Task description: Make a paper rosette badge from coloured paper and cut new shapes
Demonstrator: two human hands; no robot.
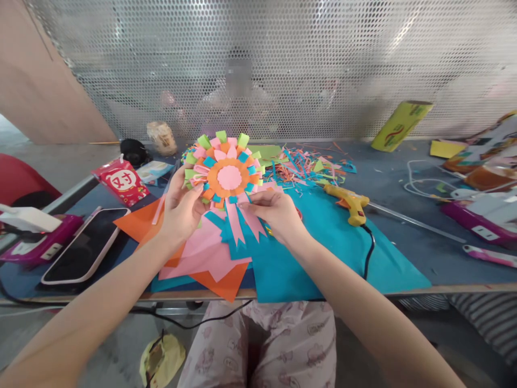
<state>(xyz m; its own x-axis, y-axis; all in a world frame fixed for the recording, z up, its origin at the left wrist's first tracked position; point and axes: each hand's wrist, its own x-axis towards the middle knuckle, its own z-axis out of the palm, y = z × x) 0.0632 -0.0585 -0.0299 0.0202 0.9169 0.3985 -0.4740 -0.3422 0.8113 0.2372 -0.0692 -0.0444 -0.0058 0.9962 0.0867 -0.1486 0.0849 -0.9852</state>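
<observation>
Above the middle of the tabletop [424, 253], I hold a paper rosette [229, 177] upright between both hands. It is a round flower of layered paper: a pink scalloped centre, an orange ring, then blue, pink and green folded tabs around the rim. Two pink ribbon tails [242, 218] with blue backing hang from its lower edge.

My left hand [181, 207] grips the rosette's left rim, fingers curled behind it and thumb in front. My right hand [274, 211] pinches the top of the ribbon tails just under the disc, thumb and forefinger closed on the paper.

I judge the rosette very light and flimsy: the tabs would crush or bend easily, and the glued layers could peel. The firm orange ring or the back of the disc looks like the safest place to hold, not the loose tabs.

Beneath my hands lie sheets of coloured paper [315, 253] in blue, pink and orange. A yellow glue gun [348, 201] rests just right of my right hand, its black cord trailing off the edge. Paper scraps [307, 164] are heaped behind. A phone [84, 247] lies face up at the left, near a red packet [125, 182].
</observation>
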